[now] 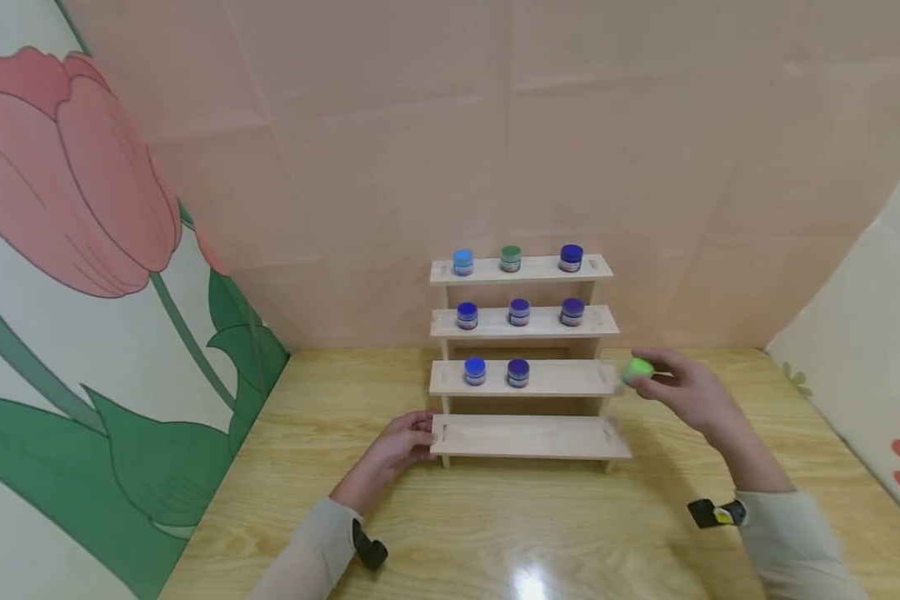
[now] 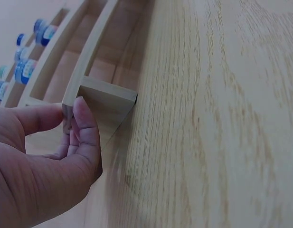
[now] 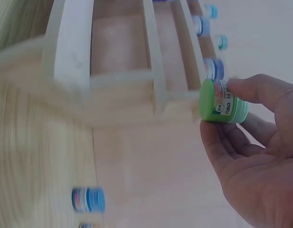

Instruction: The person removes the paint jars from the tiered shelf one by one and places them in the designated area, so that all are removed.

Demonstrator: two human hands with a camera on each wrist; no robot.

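Note:
A pale wooden tiered rack (image 1: 531,437) stands on the table. My left hand (image 1: 397,447) pinches the left end of its lowest board between thumb and fingers, plain in the left wrist view (image 2: 51,156). To the right of the third board from the top, my right hand (image 1: 692,392) holds a small light-green paint jar (image 1: 637,370) in the air. The right wrist view shows the green jar (image 3: 222,101) tilted sideways between thumb and fingertips, its printed label partly covered. Two jars, a blue one (image 1: 475,372) and a dark purple one (image 1: 518,373), sit on that third board.
The two upper boards carry several jars, among them a light-blue one (image 1: 462,262) and a green one (image 1: 511,259). A blue jar (image 3: 88,199) stands on the table in the right wrist view. Paper-covered wall (image 1: 390,167) rises behind the rack.

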